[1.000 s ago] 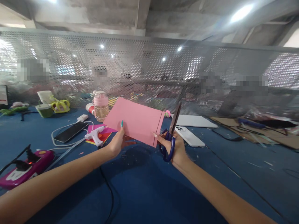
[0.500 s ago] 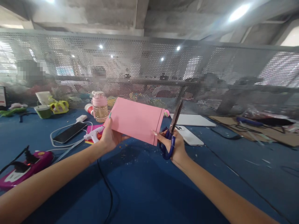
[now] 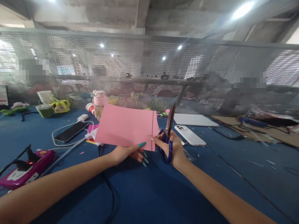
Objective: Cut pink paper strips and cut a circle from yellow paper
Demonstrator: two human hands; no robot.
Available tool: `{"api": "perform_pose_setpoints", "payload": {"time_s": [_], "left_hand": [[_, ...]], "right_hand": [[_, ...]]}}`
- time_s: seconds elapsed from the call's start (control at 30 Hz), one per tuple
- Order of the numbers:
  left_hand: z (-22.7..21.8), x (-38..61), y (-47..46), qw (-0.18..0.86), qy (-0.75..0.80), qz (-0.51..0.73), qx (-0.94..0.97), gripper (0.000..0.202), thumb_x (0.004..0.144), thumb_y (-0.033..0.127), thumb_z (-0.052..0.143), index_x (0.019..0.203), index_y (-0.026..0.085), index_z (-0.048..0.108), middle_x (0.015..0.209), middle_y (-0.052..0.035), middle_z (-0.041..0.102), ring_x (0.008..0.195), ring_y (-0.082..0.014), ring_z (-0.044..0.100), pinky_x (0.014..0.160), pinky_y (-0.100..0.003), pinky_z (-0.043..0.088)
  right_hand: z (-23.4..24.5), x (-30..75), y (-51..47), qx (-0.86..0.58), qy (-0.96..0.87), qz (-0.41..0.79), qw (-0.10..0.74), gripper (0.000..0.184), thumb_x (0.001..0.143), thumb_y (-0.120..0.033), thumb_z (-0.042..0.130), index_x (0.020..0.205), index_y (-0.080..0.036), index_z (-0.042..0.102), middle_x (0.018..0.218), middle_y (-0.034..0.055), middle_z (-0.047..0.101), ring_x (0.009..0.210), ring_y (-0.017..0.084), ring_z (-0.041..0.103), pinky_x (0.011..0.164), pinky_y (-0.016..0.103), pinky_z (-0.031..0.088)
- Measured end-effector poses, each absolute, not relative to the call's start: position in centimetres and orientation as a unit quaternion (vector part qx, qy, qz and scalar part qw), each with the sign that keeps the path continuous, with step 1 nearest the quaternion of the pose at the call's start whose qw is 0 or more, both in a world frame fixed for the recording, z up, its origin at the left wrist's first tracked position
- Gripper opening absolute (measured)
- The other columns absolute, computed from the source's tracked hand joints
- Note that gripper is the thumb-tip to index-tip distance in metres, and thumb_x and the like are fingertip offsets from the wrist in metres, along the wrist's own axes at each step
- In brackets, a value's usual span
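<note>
A sheet of pink paper [image 3: 126, 126] is held up above the blue table, with a dark line running down it near its right edge. My left hand [image 3: 130, 152] is at the paper's lower edge, its thumb over the front and its other fingers below and behind. My right hand [image 3: 175, 147] holds blue-handled scissors [image 3: 168, 133], blades pointing up and pressed close together. The thumb of that hand also rests on the right end of the paper. Whatever its fingers touch behind the sheet is hidden.
On the left are a purple power strip [image 3: 28, 169], a black phone [image 3: 72, 131], a glue gun [image 3: 92, 134] partly behind the paper, and a pink bottle [image 3: 100, 99]. A white phone [image 3: 190, 135], white flat panel [image 3: 196, 120] and cardboard [image 3: 273, 132] lie right. A perforated screen [image 3: 144, 68] stands behind.
My left hand has slid from the paper's left side to the right along its lower edge. The paper has moved left and lower and sits more level. My right hand keeps the scissors.
</note>
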State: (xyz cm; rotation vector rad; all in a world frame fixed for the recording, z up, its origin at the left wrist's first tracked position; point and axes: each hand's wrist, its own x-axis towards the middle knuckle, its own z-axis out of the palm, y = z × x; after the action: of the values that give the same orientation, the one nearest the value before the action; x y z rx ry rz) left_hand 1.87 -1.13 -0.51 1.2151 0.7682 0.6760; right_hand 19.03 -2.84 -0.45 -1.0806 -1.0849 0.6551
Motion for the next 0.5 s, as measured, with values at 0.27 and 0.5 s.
{"api": "perform_pose_setpoints", "payload": {"time_s": [0.27,0.5], "left_hand": [[-0.49,1.82,-1.17,0.7,0.334,0.273,0.569,0.037,0.061,0.048,0.066,0.058,0.012,0.063,0.05,-0.0026,0.063,0.047,-0.0139,0.059,0.065,-0.03,0.046],[-0.75,1.79,-0.8,0.708,0.329,0.282,0.558,0.036,0.06,0.047,0.068,0.067,0.012,0.067,0.062,-0.0067,0.069,0.053,-0.0156,0.062,0.063,-0.029,0.047]], "right_hand": [[-0.33,18.85,-3.1,-0.491,-0.493,0.276,0.663,0.041,0.043,-0.036,0.079,0.059,-0.02,0.045,0.053,-0.0064,0.051,0.049,0.011,0.051,0.055,0.029,0.047],[-0.07,18.78,-3.33,-0.503,-0.498,0.242,0.664,0.043,0.041,-0.04,0.079,0.057,-0.02,0.044,0.052,-0.0065,0.049,0.049,0.012,0.05,0.054,0.029,0.046]]}}
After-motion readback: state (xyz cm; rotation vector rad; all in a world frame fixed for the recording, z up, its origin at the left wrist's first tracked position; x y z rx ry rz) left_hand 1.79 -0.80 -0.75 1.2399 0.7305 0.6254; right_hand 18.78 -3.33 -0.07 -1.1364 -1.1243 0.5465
